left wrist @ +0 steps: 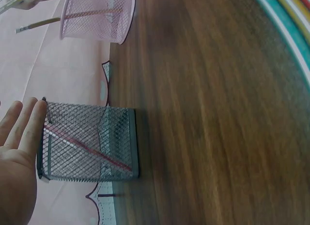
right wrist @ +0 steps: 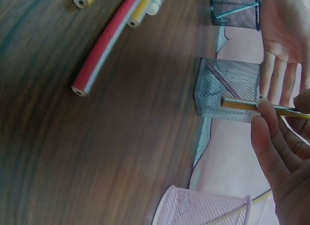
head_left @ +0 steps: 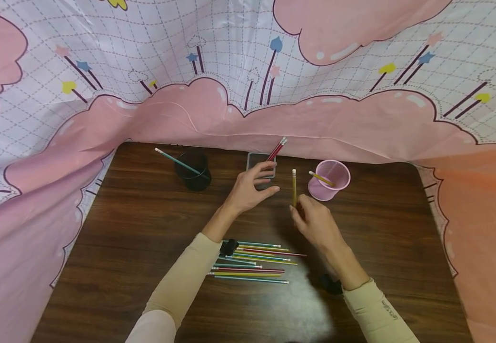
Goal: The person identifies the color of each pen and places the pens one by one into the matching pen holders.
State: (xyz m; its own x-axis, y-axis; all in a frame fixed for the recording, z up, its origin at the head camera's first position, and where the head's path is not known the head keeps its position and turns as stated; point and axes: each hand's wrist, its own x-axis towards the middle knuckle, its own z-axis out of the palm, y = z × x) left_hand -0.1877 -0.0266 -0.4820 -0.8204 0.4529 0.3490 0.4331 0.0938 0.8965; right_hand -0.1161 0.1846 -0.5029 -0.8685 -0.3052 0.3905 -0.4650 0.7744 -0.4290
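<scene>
My right hand (head_left: pixel 316 221) pinches a yellow pencil (head_left: pixel 294 186) between thumb and fingers, its eraser end pointing up in the head view. Just right of that pencil stands a pink mesh cup (head_left: pixel 322 194) with another yellow pencil (head_left: pixel 322 179) leaning in it. My left hand (head_left: pixel 248 188) holds nothing. Its fingers stretch out, fingertips right at the rim of a square dark mesh pencil holder (left wrist: pixel 87 142). Red pencils (head_left: pixel 276 150) lean in that holder, their eraser ends sticking out above the rim.
A round black mesh cup (head_left: pixel 198 181) with a teal pencil (head_left: pixel 171 159) stands at the back left. Several loose pencils (head_left: pixel 252 274) in teal, yellow and red lie on the brown wooden table (head_left: pixel 124 247), partly behind the left forearm. A patterned curtain (head_left: pixel 248 126) hangs along the table's back edge.
</scene>
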